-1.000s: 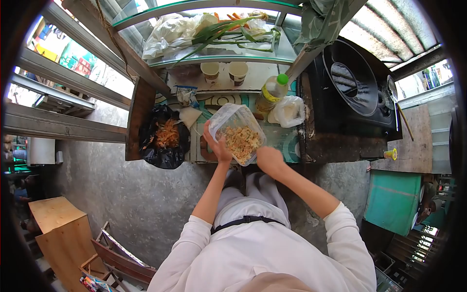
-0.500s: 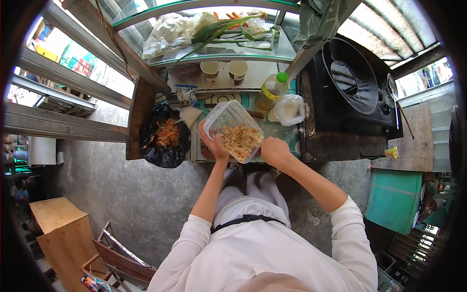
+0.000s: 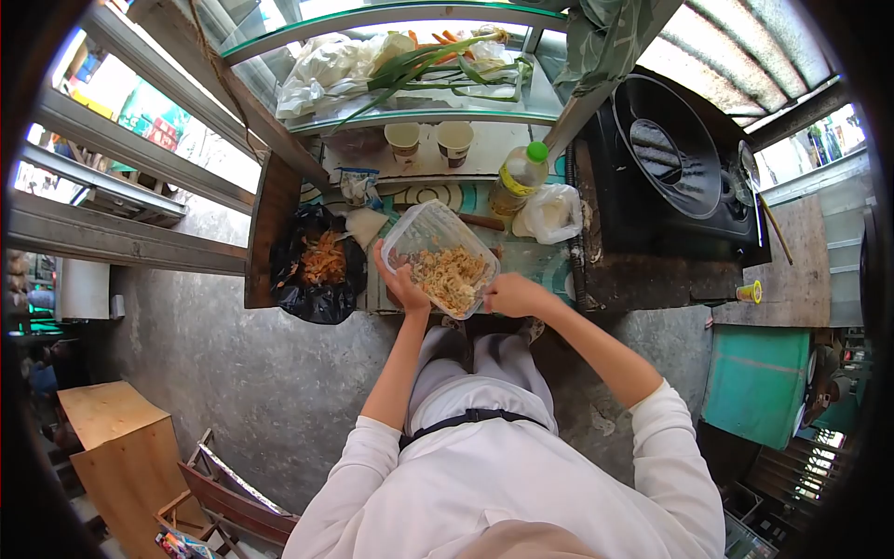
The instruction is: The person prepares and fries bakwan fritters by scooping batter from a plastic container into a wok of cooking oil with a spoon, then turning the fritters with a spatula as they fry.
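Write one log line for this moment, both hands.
left hand: holds tub, left side | right hand: at tub's near corner | tub: shredded food inside | bag: left of tub

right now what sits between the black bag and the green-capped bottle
The clear container of shredded food, held by the left hand and right hand, lies between the black bag and the bottle, as the head view shows.
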The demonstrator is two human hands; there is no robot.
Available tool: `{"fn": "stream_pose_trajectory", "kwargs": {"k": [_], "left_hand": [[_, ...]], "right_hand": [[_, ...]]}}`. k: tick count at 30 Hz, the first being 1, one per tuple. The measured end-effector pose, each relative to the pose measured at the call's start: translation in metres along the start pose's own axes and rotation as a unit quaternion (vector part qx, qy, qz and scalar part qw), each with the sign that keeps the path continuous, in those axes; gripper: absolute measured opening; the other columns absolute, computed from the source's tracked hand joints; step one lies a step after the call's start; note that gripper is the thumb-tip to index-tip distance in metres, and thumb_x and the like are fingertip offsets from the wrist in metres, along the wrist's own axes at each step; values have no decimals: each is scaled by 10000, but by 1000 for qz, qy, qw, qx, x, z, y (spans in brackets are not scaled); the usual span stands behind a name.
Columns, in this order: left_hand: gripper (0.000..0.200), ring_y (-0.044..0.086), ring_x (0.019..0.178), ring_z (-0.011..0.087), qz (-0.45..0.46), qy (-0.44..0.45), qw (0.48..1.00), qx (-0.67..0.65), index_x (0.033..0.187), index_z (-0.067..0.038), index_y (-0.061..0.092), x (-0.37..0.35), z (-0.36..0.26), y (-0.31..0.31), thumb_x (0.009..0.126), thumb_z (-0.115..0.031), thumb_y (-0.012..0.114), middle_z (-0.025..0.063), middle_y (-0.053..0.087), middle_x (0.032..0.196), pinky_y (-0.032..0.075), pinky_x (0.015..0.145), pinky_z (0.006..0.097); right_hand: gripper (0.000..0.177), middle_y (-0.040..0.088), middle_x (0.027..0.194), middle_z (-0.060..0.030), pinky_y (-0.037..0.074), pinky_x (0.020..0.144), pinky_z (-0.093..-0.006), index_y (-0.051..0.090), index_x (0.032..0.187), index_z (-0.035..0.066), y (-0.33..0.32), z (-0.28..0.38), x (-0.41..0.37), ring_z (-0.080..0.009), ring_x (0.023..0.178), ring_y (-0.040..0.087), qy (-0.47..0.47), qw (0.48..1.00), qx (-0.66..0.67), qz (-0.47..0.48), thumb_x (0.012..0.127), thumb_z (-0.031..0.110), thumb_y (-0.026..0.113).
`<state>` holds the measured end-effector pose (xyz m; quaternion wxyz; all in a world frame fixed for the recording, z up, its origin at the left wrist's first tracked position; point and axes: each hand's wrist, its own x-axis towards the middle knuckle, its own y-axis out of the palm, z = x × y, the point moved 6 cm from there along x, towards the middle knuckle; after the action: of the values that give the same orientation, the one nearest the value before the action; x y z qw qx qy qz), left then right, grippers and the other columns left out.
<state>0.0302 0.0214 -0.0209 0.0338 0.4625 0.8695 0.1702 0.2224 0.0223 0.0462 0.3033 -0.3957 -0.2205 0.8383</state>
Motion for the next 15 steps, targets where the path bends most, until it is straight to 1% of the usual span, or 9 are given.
{"fn": "stream_pose_trajectory", "kwargs": {"k": [1,4,7,9,11,13,14,15], "left_hand": [[582,344,1176,248,6,-6,1000,2,1326,-80,330,2,2,-1,756,-147,424,96,324,1311,283,982,395],[582,335,1180,235,36,-4,999,17,1324,-80,336,8,6,-1,755,-166,427,91,334,1302,291,963,375],[585,333,1171,226,33,12,999,36,1322,-78,340,8,4,4,756,-197,430,84,335,1299,297,946,362],[593,341,1152,228,22,-13,1000,-16,1319,-79,342,11,15,-2,750,-212,441,84,338,1290,295,948,360],[600,349,1133,228,16,-43,998,-53,1314,-79,346,8,27,-11,742,-226,452,85,344,1278,294,950,360],[607,356,1114,227,19,-73,994,-81,1308,-79,351,10,27,-8,733,-239,464,86,351,1264,294,950,360],[609,356,1111,228,19,-75,994,-77,1307,-83,350,10,27,-7,729,-238,467,92,354,1251,294,950,362],[612,357,1108,228,17,-76,994,-73,1306,-88,349,10,27,-7,724,-237,469,97,357,1239,295,951,363]], "right_hand": [[257,634,820,-190,490,719,-433,655,834,6,-15,11,-9,-357,822,608,8,1000,5,4,765,205,509],[250,632,824,-208,491,713,-451,657,839,7,-32,26,-17,-344,824,619,82,991,-53,-93,762,194,510],[221,639,825,-217,502,706,-458,650,801,-22,24,23,-12,-347,801,634,83,988,-104,-75,732,147,526],[208,630,799,-226,495,698,-463,658,786,-2,34,23,-16,-359,782,627,84,990,-96,-63,737,148,522],[200,625,783,-229,491,686,-466,661,788,10,30,23,-17,-367,765,622,78,989,-110,-57,735,147,525],[200,624,776,-225,490,670,-467,661,808,13,-3,25,-19,-372,750,620,66,985,-148,-65,726,145,534],[189,620,753,-224,488,653,-468,658,801,18,-11,27,-21,-372,742,619,43,984,-144,-93,717,139,539],[184,620,755,-224,489,653,-466,655,800,18,-13,28,-24,-372,741,619,47,983,-143,-102,714,130,536]]}}
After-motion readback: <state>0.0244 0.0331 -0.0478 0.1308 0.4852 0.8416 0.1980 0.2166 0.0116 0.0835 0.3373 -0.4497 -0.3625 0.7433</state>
